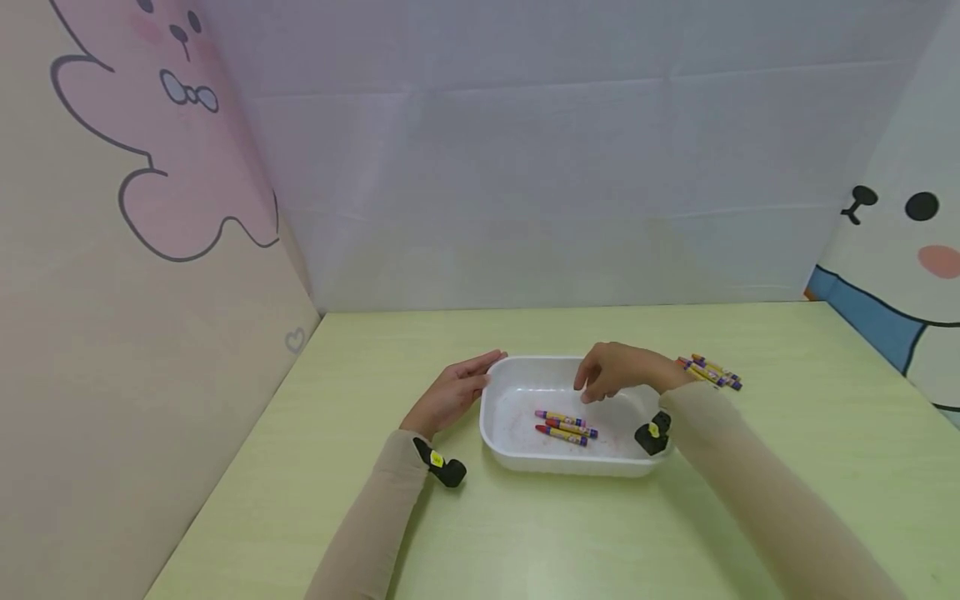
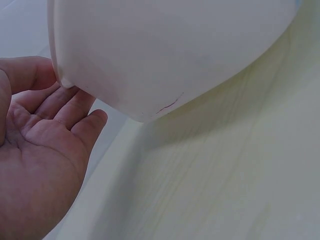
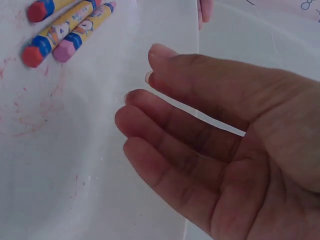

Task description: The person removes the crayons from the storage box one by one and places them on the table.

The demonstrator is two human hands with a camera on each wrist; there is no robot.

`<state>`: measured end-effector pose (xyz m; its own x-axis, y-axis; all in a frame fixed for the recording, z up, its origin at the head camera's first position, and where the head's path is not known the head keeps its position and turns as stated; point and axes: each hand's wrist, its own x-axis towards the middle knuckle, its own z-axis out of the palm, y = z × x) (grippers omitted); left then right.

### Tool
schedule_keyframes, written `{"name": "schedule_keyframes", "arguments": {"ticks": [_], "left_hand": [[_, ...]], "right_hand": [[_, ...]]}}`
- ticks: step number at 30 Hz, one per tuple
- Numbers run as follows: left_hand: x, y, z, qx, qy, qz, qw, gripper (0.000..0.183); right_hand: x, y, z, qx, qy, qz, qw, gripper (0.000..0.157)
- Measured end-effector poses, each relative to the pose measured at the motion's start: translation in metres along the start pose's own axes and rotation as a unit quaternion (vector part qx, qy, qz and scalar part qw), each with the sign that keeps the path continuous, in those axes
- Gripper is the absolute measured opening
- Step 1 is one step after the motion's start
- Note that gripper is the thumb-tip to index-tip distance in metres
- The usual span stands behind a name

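Observation:
A white plastic tray [image 1: 517, 462] stands on the table in the head view. My left hand [image 1: 452, 394] touches its left end, fingers fairly straight along the outside of the rim. In the left wrist view, fingertips of this hand [image 2: 45, 135] meet the rim, partly hidden by the tray wall [image 2: 165, 55]. Three crayons with yellow wrappers [image 1: 566, 436], two red and one pink, lie inside the tray. Over the tray's back right part is my right hand [image 1: 615, 369]. Its fingers are loosely bent and hold nothing in the right wrist view.
Several more crayons [image 1: 712, 372] lie in a small heap on the table to the right of the tray, partly behind my right wrist. The pale yellow-green table [image 1: 525, 533] meets a white sheet [image 1: 525, 208] at the back. Side walls carry cartoon animals.

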<state>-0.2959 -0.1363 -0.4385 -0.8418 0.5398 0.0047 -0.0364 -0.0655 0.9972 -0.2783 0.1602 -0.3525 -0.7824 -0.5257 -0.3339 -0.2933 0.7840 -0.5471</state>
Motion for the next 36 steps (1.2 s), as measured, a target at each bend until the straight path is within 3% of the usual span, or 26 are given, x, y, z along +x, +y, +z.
{"name": "schedule_keyframes", "arguments": {"ticks": [11,23,36], "left_hand": [[0.0,0.0,-0.001,-0.003,-0.008,-0.002,1.0,0.048],[-0.001,0.002,0.001,-0.003,-0.005,-0.004,1.0,0.048],[-0.001,0.002,0.001,-0.006,-0.002,-0.004,1.0,0.048]], "right_hand": [[0.016,-0.008,0.019,0.0,-0.065,0.008,0.998,0.018],[0.025,-0.012,0.029,-0.021,-0.066,0.03,0.997,0.01],[0.024,-0.013,0.028,-0.026,-0.057,0.019,0.998,0.008]]}}
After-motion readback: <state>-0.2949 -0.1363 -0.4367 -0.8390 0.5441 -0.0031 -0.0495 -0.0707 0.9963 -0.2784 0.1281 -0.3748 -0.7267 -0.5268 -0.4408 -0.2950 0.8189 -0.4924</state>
